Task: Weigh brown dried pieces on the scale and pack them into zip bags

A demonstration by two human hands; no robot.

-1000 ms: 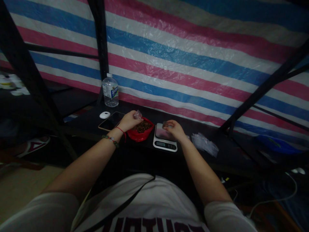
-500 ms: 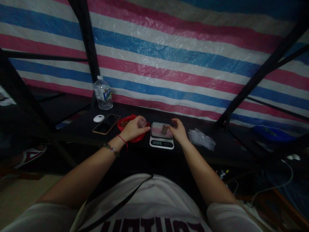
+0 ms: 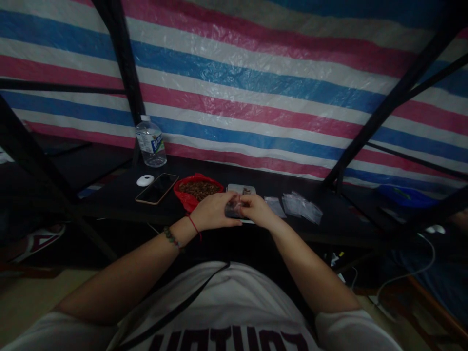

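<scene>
My left hand (image 3: 215, 210) is closed on a small clear plastic bag (image 3: 234, 209) in front of the scale. At the bag's right side, the fingers of my right hand (image 3: 258, 209) pinch it. Behind both hands shows the white digital scale (image 3: 234, 187), its display and front mostly covered. A small brown item (image 3: 246, 191) lies on its plate, partly hidden by my right fingers. Left of the scale sits an open red plastic bag (image 3: 186, 199) filled with small brown pieces (image 3: 199, 188), which I cannot identify.
Several clear plastic bags (image 3: 302, 207) lie right of the scale, with another clear bag (image 3: 275, 206) nearer my right hand. A phone (image 3: 157, 188), a round white object (image 3: 145, 180) and a plastic bottle (image 3: 151, 144) stand or lie left. Dark metal posts (image 3: 124, 63) frame the black table.
My left hand has moved right from over the red bag, uncovering the brown pieces. My right hand has come left and down from the scale plate, and both hands now meet at the clear bag.
</scene>
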